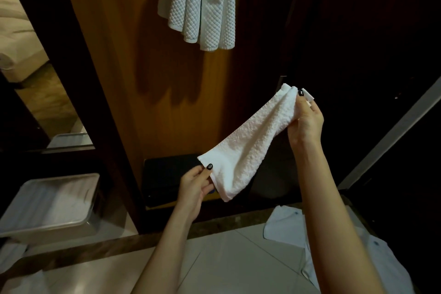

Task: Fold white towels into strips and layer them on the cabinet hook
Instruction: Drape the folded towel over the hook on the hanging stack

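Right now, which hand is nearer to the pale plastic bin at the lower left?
Left. The left hand pinches the lower end of the folded towel, to the right of the bin. The right hand grips the upper end, farther right and higher up.

Above the white towel [250, 143], the hanging towels [202, 7] are running off the top edge, so whatever is carrying them is lying out of view. The right hand [306, 122] is hiding most of its fingers behind the white towel's upper end. Behind its lower end, a black box [167, 174] is sitting half covered and unidentifiable. Far left of it, a pale bin [78, 219] is showing its contents only as blur.
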Available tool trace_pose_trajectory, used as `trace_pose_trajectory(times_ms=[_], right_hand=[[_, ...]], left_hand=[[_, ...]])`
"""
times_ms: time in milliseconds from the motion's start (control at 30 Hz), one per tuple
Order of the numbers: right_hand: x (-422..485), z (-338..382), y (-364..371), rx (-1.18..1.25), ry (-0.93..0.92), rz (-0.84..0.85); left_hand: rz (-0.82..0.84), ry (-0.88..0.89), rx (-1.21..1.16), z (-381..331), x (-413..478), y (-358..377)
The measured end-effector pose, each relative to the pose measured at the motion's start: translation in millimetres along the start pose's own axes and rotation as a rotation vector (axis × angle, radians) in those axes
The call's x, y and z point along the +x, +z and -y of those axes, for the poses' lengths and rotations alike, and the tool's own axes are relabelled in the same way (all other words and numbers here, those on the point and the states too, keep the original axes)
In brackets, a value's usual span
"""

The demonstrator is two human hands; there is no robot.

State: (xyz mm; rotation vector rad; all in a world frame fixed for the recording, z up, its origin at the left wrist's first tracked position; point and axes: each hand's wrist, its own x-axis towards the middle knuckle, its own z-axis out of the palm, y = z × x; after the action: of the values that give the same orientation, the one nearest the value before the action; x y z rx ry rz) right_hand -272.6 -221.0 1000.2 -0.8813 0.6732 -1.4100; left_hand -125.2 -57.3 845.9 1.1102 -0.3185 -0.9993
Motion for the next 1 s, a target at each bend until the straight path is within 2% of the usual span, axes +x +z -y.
trace_pose_trajectory(times_ms=[67,200,367,433,600,833,1000], right_hand=[[0.3,0.4,0.3,0.020,0.009,-0.014],[2.6,1.1,-2.4,0.066,0.036,-0.028],[2.1,-5.5,-9.3,0.133,0.079,-0.063],[1.3,-8.3,-10.3,0.152,0.086,-0.082],[3.1,-9.8,-12.5,0.174,0.087,-0.121],[6.8,-9.3,-15.0,0.196,0.095,-0.174],[6.5,-11.3,-15.9,0.193,0.090,-0.177]], left_hand=[[0.015,-0.045,-0.027,2.3,0.6,-2.5],[-0.062,-0.047,-0.018,0.8,3.9,-8.2],[-0.228,0.116,0.270,-1.9,4.9,-6.0],[-0.234,0.147,0.256,-2.4,3.6,-3.2],[-0.101,0.091,0.061,-7.6,-1.5,-9.9],[0.128,0.109,-0.004,-17.8,-8.6,-15.3],[0.399,-0.031,0.209,-30.0,-16.0,-12.9]])
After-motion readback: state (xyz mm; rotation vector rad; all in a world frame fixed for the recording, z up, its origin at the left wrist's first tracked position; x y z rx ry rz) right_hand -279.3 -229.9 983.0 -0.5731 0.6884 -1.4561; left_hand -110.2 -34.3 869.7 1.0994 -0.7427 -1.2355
